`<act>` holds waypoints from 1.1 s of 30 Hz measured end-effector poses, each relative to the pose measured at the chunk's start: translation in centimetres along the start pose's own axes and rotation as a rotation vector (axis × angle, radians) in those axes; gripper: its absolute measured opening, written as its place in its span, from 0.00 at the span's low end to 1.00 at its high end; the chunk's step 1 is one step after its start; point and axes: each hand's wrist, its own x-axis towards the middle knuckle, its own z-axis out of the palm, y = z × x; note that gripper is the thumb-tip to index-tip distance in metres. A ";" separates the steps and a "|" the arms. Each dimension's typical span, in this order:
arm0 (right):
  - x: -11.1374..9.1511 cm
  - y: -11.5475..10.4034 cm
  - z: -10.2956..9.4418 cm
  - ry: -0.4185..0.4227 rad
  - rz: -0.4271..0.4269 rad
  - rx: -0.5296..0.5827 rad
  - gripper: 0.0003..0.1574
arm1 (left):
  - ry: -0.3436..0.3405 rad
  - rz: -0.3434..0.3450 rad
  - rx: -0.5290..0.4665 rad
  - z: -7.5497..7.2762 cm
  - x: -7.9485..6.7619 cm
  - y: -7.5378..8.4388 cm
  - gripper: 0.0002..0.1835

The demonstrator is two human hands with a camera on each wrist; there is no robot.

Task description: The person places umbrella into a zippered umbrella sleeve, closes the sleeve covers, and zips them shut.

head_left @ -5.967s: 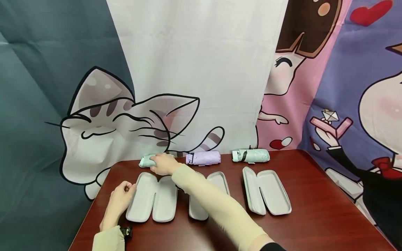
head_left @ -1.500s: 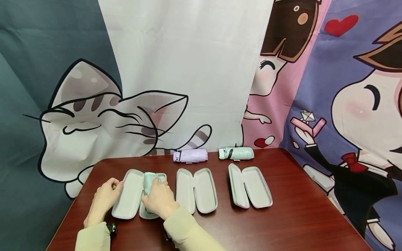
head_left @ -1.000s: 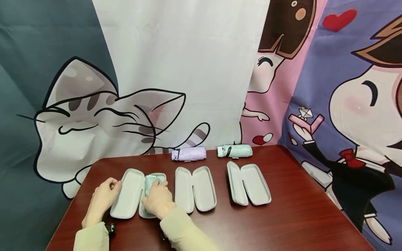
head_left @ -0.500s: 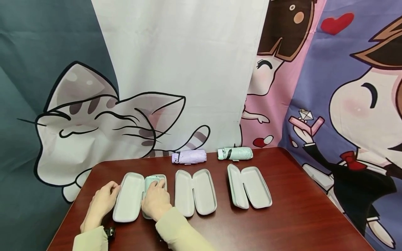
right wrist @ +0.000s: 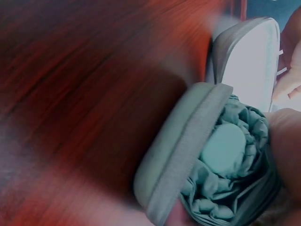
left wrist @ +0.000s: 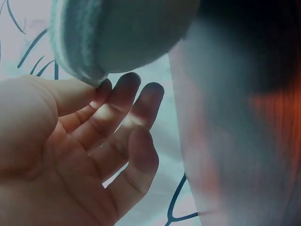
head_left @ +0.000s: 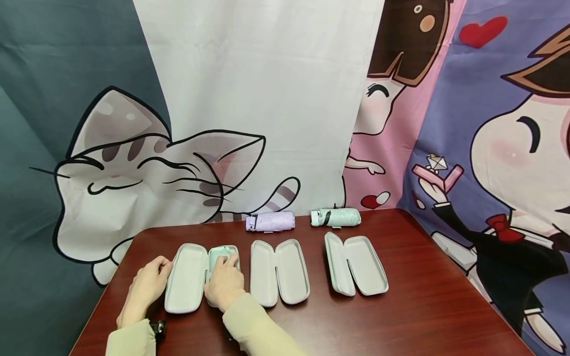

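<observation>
A light mint folding umbrella (head_left: 219,253) lies in the right half of the leftmost unfolded zip case (head_left: 184,279). My right hand (head_left: 226,284) covers its near part, thumb at the left side and fingers over the top. In the right wrist view, the end of the umbrella (right wrist: 223,148) with bunched fabric sits inside the zipped rim, against the palm. My left hand (head_left: 144,287) is at the left edge of the same case. Seen from the left wrist, the thumb and a fingertip pinch the case's edge (left wrist: 91,70) while the other fingers hang loosely bent.
Two more unfolded pale cases, a middle case (head_left: 291,272) and a right case (head_left: 367,267), lie on the red-brown table (head_left: 401,321). A purple folding umbrella (head_left: 271,221) and another mint umbrella (head_left: 338,217) lie along the back edge, before a printed curtain (head_left: 276,99).
My right hand has brought the mint umbrella from the table's back left into the case's right half, where it now sits lower. My left hand has stayed at the case's left edge.
</observation>
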 end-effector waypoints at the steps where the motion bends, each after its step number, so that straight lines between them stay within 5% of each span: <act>1: 0.0 0.1 0.0 0.002 0.001 0.007 0.38 | 0.001 -0.001 0.001 0.0 0.0 0.0 0.12; 10: 0.3 0.2 0.4 0.018 0.000 -0.028 0.35 | -0.031 -0.012 0.007 -0.4 -0.1 0.3 0.12; 20: 0.4 -0.7 0.8 -0.029 0.021 -0.220 0.36 | -0.031 -0.018 -0.004 -0.4 -0.1 0.4 0.12; 33: 0.4 -0.3 0.5 -0.153 -0.004 -0.168 0.31 | -0.017 -0.012 -0.004 0.0 0.1 0.8 0.13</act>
